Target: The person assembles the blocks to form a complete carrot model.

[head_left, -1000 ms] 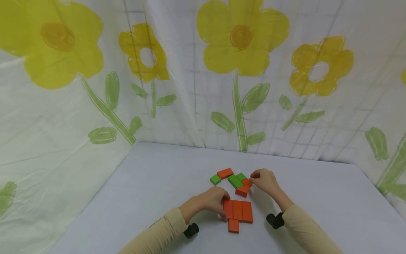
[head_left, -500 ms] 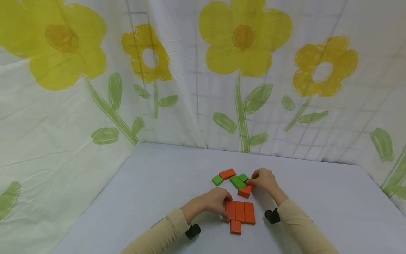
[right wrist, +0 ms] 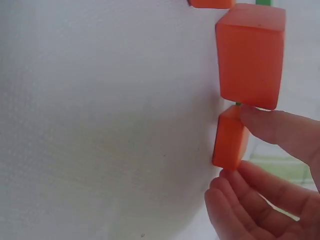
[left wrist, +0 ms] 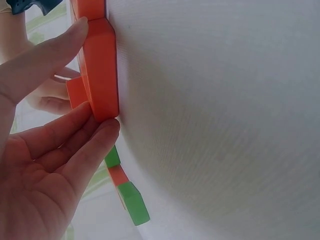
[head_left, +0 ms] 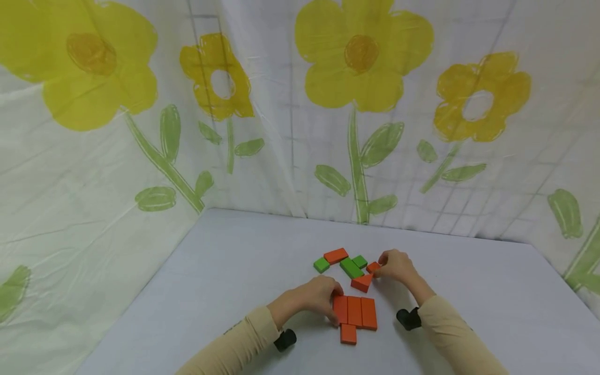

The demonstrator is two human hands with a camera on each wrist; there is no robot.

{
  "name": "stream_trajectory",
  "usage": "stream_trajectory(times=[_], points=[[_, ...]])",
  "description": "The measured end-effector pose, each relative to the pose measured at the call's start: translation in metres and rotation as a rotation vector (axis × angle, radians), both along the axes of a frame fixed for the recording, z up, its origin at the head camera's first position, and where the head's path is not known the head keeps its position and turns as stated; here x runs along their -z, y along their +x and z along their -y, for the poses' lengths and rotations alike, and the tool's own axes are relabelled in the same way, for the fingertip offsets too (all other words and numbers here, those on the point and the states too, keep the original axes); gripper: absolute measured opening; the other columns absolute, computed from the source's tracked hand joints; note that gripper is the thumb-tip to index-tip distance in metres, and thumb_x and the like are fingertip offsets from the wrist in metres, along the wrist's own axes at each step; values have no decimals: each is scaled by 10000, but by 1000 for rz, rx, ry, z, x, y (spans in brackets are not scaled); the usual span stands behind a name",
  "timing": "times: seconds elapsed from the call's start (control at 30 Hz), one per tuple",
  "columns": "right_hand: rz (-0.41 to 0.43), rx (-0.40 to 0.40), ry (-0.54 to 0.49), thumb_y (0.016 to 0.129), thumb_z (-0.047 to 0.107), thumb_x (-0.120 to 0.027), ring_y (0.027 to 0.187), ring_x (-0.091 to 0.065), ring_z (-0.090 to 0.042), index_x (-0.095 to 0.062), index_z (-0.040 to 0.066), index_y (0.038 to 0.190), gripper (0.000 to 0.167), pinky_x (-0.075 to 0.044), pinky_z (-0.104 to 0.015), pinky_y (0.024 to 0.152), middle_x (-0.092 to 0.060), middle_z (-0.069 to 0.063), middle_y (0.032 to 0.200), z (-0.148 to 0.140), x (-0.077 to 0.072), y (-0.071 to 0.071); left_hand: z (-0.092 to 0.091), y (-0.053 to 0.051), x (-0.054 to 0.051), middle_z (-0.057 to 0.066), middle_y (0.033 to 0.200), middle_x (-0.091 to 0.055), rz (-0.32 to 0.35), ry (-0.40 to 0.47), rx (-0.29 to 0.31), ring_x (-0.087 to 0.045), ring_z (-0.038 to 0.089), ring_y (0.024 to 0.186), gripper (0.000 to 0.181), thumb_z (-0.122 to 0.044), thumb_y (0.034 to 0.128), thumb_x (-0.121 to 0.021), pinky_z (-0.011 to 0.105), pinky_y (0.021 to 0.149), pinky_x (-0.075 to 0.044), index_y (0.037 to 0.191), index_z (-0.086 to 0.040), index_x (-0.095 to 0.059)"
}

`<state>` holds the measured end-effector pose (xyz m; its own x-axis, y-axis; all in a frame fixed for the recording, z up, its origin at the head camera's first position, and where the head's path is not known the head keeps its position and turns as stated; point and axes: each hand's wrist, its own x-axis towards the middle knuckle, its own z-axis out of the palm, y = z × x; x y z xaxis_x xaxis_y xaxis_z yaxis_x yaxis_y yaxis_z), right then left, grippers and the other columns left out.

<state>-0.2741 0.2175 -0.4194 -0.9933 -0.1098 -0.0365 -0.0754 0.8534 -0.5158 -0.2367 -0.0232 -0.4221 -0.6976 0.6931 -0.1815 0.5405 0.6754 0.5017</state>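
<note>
My left hand (head_left: pixel 317 296) pinches the leftmost orange-red rectangular block (head_left: pixel 339 310) of a row lying flat on the table. Its thumb is at the near end and its fingertips at the far end, as the left wrist view shows of that block (left wrist: pixel 101 70). A small orange-red block (head_left: pixel 348 334) lies against the row's near side. Farther back, my right hand (head_left: pixel 397 266) pinches another small orange-red block (head_left: pixel 373 267) between thumb and fingers. In the right wrist view this small block (right wrist: pixel 230 140) is at table level, beside an orange-red triangular block (right wrist: pixel 250 62).
Behind the row lie a long green block (head_left: pixel 351 269), a small green block (head_left: pixel 359 261) touching it, a red rectangular block (head_left: pixel 335 255) and another green block (head_left: pixel 321 265). A flower-printed curtain (head_left: pixel 276 172) hangs behind the white table (head_left: pixel 244 250).
My right hand closed on the small orange-red block and drew it rightward, leaving a gap from the green blocks. My left hand stays at the row. The head view shifted slightly.
</note>
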Motion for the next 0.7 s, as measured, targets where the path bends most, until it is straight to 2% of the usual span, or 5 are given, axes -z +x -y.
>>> stream_trajectory(times=[0.23, 0.43, 0.57, 0.7], points=[[-26, 9, -20, 696, 128, -796, 711, -557, -229, -654, -61, 862, 289, -463, -352, 620, -624, -97, 784, 2, 3, 3, 0, -1, -1, -48, 973, -601, 7, 1, 5, -489, 31, 849, 504, -198, 733, -866, 177, 792, -448, 1163, -40, -655], [-57, 26, -46, 697, 144, -799, 725, -560, -231, -663, -52, 887, 305, -464, -354, 624, -632, -91, 794, -4, -3, 9, 0, 0, -1, -51, 972, -600, -9, 1, 8, -489, 29, 852, 497, -203, 733, -867, 175, 789, -447, 1155, -46, -658], [-84, 5, -45, 706, 147, -808, 753, -582, -230, -671, -53, 912, 318, -485, -371, 650, -647, -82, 810, -14, -9, 19, 0, -1, 0, -49, 980, -602, -14, 1, 10, -490, 29, 860, 502, -211, 734, -866, 175, 792, -446, 1159, -45, -656], [-94, -22, -41, 696, 124, -820, 774, -591, -224, -681, -38, 928, 316, -495, -364, 655, -650, -62, 821, -23, -12, 35, 1, 0, 1, -49, 979, -599, -15, -4, 9, -486, 31, 862, 504, -214, 735, -865, 178, 794, -444, 1162, -48, -655]])
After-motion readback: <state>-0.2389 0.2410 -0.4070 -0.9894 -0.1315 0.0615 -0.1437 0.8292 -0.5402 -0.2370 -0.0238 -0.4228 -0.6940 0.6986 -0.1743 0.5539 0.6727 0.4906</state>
